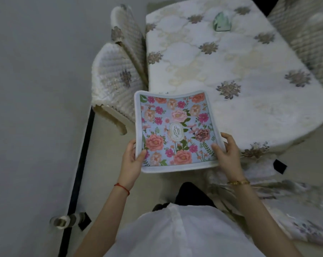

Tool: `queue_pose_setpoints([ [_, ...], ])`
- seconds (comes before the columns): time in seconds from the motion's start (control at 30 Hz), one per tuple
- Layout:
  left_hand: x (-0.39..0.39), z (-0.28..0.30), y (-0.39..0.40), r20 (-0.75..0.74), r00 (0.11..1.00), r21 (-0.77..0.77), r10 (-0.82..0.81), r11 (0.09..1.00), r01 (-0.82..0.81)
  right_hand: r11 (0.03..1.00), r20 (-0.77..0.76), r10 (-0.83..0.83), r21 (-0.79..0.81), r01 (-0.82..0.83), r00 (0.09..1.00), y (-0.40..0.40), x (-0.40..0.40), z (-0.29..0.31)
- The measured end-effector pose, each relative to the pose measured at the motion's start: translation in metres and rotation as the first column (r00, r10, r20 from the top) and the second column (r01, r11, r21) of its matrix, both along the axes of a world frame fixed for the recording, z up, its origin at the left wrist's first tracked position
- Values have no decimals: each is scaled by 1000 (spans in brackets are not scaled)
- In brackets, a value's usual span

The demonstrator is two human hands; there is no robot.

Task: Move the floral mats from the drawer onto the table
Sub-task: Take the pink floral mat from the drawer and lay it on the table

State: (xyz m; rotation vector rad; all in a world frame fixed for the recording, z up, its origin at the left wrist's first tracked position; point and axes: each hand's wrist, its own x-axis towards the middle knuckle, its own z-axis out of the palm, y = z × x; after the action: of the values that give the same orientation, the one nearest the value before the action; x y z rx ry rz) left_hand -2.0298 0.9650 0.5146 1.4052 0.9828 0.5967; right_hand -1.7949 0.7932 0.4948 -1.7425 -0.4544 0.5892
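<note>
Beside the cloth-covered table (231, 75), both hands' grips pinch a blue, pink-flowered, white-edged floral mat (175, 130).

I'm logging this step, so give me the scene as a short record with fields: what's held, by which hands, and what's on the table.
held item: blue floral mat with white border, pink and peach flowers
left hand: grips the mat's near left edge
right hand: grips the mat's near right edge
mat position: in the air, far end over the table's near corner
table: white quilted flower-patterned cover
on table: small pale green object, unclear
drawer: not in view
</note>
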Motion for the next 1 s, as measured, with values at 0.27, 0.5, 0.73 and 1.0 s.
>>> queue_pose_setpoints([
  [0.27, 114, -24, 45, -20, 992, -97, -128, 987, 125, 986, 54, -113, -120, 119, 992, 15, 95, -14],
  [0.5, 228, -43, 53, -35, 987, -165, -156, 975, 149, 969, 102, -140, -192, 157, 985, 19, 199, -27],
  [0.73, 307, -69, 42, -30, 990, -257, -137, 959, 124, 959, 106, -125, -240, 148, 986, 14, 279, -48],
  [1.0, 348, -93, 9, -67, 988, -301, -138, 947, 112, 942, 95, -130, -300, 153, 987, -12, 325, -70],
])
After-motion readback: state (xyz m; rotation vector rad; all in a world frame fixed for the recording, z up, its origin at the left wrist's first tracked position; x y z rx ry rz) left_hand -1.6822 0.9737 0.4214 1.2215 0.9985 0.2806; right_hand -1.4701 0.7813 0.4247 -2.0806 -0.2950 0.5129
